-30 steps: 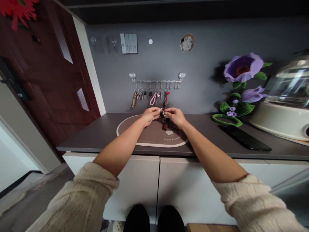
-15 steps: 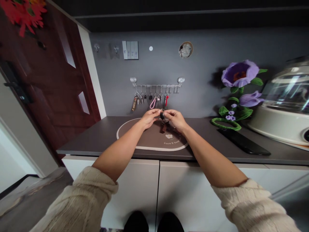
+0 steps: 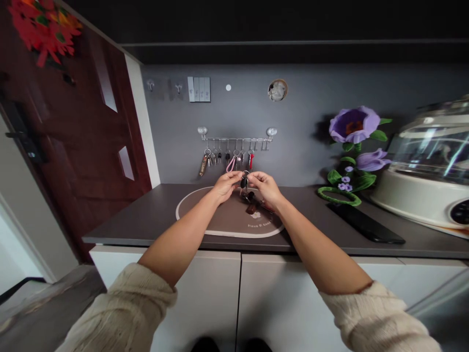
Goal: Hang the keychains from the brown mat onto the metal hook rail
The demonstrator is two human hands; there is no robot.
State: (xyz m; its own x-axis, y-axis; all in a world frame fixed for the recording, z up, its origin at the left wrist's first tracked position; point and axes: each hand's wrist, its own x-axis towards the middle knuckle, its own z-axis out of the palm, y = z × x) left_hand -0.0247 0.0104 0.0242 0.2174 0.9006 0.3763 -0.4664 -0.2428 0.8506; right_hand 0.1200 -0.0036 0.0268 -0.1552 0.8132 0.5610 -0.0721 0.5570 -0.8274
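Note:
Between my two hands, above a brown oval mat [image 3: 220,222], is a metal key ring [image 3: 245,173] with a black-headed key [image 3: 244,183] on it. My left hand [image 3: 226,187] pinches the ring from the left. From the other side my right hand [image 3: 266,187] grips it with thumb and fingers. Below the fingers more keys and a dark brown tag [image 3: 251,209] hang or lie over the mat; which of these are joined to the ring I cannot make out. Behind, a clear hook rail [image 3: 238,140] on the wall carries several keys and keychains, one with a pink loop [image 3: 230,165].
On the right of the counter [image 3: 128,215] lie a black phone [image 3: 366,225] and a purple knitted flower [image 3: 354,124] with a green ring base. A white appliance [image 3: 406,190] with a clear lid stands beyond them. A dark cabinet [image 3: 256,29] overhangs the wall; a red-brown door [image 3: 98,146] is at left.
The view has tilted up slightly, so everything sits lower in the picture. My hands stay at the key ring, and the ring now shows more plainly between the fingers.

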